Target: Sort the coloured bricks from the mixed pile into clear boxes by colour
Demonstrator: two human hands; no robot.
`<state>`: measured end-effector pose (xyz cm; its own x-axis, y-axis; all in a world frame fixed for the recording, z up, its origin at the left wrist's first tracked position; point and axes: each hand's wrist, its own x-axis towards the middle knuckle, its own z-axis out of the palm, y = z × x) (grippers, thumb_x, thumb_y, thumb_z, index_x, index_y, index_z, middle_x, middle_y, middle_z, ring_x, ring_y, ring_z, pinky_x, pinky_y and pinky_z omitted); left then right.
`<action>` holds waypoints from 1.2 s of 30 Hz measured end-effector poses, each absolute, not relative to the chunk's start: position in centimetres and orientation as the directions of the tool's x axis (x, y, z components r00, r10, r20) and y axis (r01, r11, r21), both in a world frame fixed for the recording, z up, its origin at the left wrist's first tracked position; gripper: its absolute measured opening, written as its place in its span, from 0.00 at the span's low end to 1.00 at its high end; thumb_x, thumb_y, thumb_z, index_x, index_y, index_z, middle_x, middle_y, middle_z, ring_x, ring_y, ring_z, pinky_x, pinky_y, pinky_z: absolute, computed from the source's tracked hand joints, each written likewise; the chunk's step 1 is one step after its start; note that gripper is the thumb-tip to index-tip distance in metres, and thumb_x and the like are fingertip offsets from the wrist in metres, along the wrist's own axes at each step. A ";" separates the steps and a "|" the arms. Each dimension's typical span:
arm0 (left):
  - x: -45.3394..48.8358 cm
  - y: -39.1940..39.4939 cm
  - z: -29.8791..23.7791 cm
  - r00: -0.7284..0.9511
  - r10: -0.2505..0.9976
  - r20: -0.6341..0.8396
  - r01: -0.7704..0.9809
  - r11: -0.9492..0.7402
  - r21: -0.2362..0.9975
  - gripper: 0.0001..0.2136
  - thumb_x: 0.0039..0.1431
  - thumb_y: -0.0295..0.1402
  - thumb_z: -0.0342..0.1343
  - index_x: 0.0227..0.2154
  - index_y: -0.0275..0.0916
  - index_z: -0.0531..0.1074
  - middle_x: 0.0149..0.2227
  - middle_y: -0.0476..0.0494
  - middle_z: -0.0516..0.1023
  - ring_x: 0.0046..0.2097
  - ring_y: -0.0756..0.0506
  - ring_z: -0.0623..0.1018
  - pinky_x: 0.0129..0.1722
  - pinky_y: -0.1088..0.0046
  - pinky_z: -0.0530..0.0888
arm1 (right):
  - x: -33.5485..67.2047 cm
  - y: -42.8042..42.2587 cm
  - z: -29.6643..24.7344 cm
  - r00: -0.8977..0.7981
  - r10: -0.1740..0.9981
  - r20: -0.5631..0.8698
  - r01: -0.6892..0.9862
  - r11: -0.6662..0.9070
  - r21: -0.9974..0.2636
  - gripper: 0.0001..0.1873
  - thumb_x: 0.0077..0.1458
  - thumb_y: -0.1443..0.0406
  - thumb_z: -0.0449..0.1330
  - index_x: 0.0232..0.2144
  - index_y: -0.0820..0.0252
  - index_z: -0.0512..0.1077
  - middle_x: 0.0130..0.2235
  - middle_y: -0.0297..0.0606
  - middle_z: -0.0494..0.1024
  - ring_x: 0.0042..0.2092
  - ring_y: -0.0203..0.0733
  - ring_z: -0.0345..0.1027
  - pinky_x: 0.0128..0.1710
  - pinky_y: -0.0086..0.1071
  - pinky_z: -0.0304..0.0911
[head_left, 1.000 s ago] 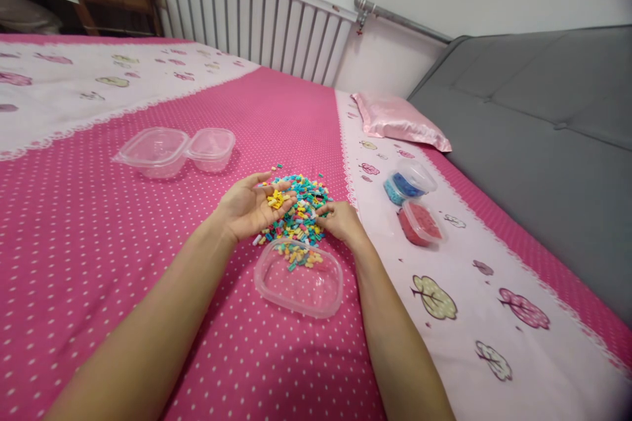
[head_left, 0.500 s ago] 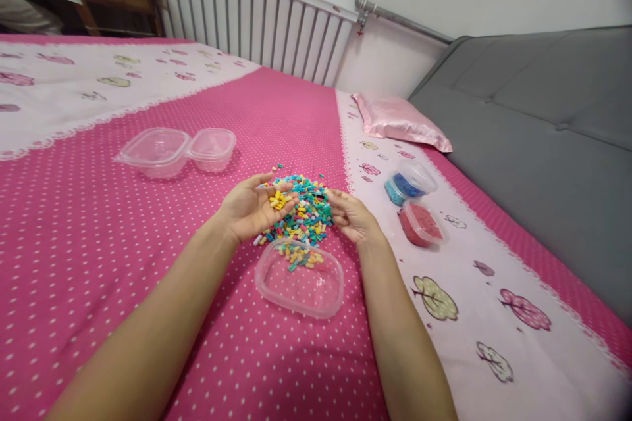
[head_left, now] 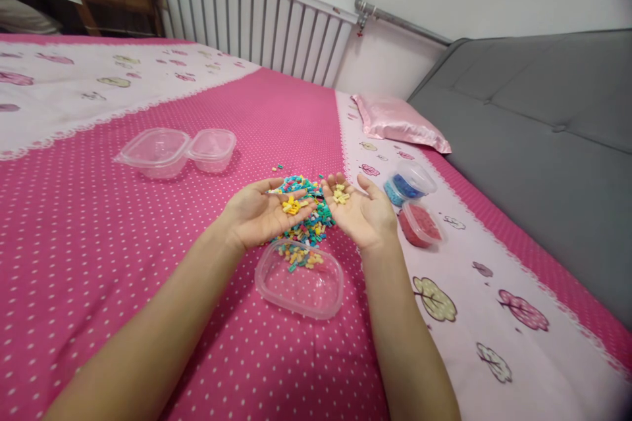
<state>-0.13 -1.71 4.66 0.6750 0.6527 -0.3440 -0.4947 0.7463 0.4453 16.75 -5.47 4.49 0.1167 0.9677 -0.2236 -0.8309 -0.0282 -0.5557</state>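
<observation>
My left hand (head_left: 264, 214) is turned palm up, and a small heap of bright yellow toy bricks (head_left: 293, 206) rests on its fingers. Pale yellow toy bricks (head_left: 340, 195) lie on the fingers of my right hand (head_left: 363, 210), also palm up with its thumb spread. Both hands hover side by side over a pile of tiny mixed-colour toy bricks (head_left: 311, 230), partly hiding it. Just in front of the pile sits a clear plastic container (head_left: 301, 299); several yellow, orange and teal bricks show at its far side.
Two clear containers (head_left: 162, 148) stand together at the left. To the right are a container of red pieces (head_left: 419, 225) and a container with blue pieces (head_left: 409, 185). A pink pillow (head_left: 399, 122) lies farther back, beside the grey headboard (head_left: 533, 99). Two stray bricks lie behind the pile.
My right hand has turned from a curled, pinched pose to palm up, revealing pale yellow bricks on its fingers. My left hand has shifted right, bringing the hands closer together.
</observation>
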 end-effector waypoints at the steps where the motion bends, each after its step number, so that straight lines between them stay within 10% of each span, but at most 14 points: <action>1: 0.1 -2.0 4.8 0.688 0.645 -0.332 -0.496 0.753 0.434 0.11 0.61 0.28 0.41 0.42 0.30 0.65 0.37 0.37 0.74 0.41 0.43 0.77 0.43 0.65 0.75 | 16.3 -5.9 4.9 0.121 0.975 -0.185 -0.818 -0.008 -0.575 0.13 0.60 0.62 0.46 0.32 0.60 0.68 0.32 0.38 0.74 0.40 0.36 0.70 0.49 0.33 0.67; 13: 2.8 -4.8 5.2 0.608 0.686 -0.400 -0.604 0.727 0.327 0.13 0.64 0.26 0.35 0.37 0.34 0.66 0.32 0.43 0.73 0.34 0.49 0.76 0.40 0.70 0.74 | 11.2 -8.7 6.0 0.133 0.981 0.141 -0.489 0.188 -0.852 0.26 0.55 0.44 0.48 0.32 0.58 0.72 0.37 0.40 0.76 0.49 0.44 0.67 0.53 0.42 0.58; 23: 1.0 -4.3 6.0 0.702 0.652 -0.284 -0.282 0.622 0.730 0.12 0.62 0.25 0.43 0.30 0.30 0.71 0.28 0.41 0.75 0.29 0.52 0.75 0.30 0.79 0.72 | 14.5 -9.4 7.4 0.323 0.927 0.194 -0.398 0.318 -0.861 0.20 0.57 0.49 0.49 0.32 0.57 0.71 0.35 0.36 0.75 0.39 0.37 0.69 0.45 0.34 0.63; 36: 0.0 -5.8 5.7 0.881 0.425 -0.206 0.298 -0.162 0.941 0.14 0.58 0.43 0.49 0.27 0.38 0.71 0.26 0.47 0.71 0.28 0.49 0.69 0.28 0.74 0.65 | 17.4 -6.8 4.4 0.259 0.957 0.127 0.065 0.114 -0.991 0.14 0.53 0.55 0.57 0.30 0.60 0.71 0.30 0.33 0.76 0.29 0.33 0.67 0.32 0.28 0.61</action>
